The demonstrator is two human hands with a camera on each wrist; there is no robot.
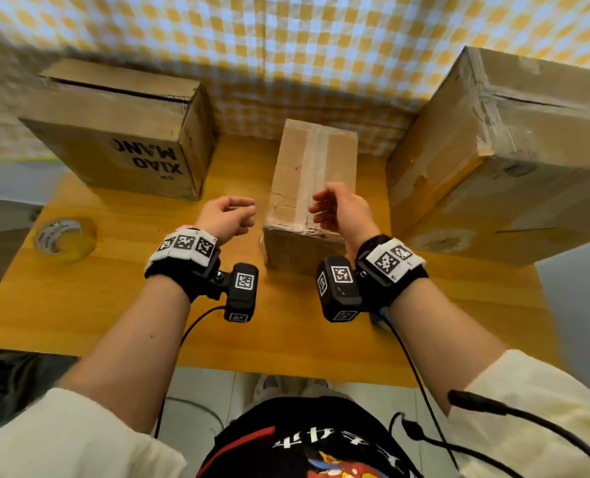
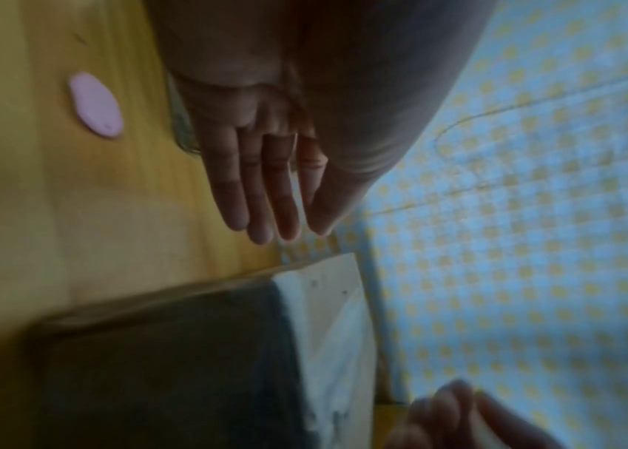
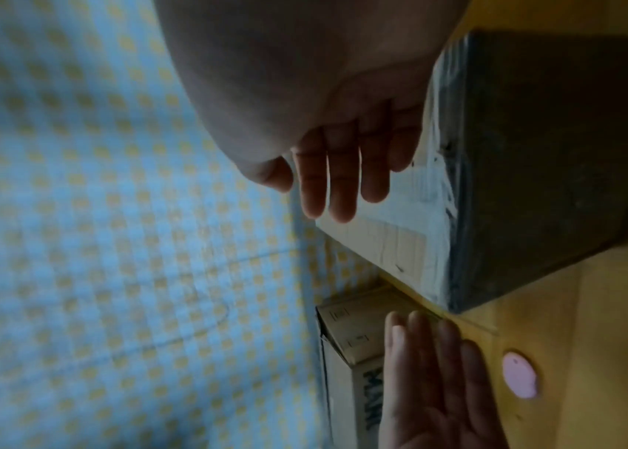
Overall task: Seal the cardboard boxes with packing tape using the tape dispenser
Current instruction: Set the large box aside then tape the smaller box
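Both grips are released, holding nothing: the left hand [image 1: 226, 215] just left of the small taped box [image 1: 312, 188], the right hand [image 1: 342, 208] above its near end. A tape roll [image 1: 64, 238] lies on the table [image 1: 114, 305], far left of both.

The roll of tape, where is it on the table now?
In the head view the roll of tape lies flat near the table's left edge, in front of the printed box and left of the left hand, untouched.

On the table [image 1: 304, 339], a small box [image 1: 316, 174] stands between two larger boxes [image 1: 124, 132] [image 1: 507, 153], tape roll [image 1: 65, 239] far left.
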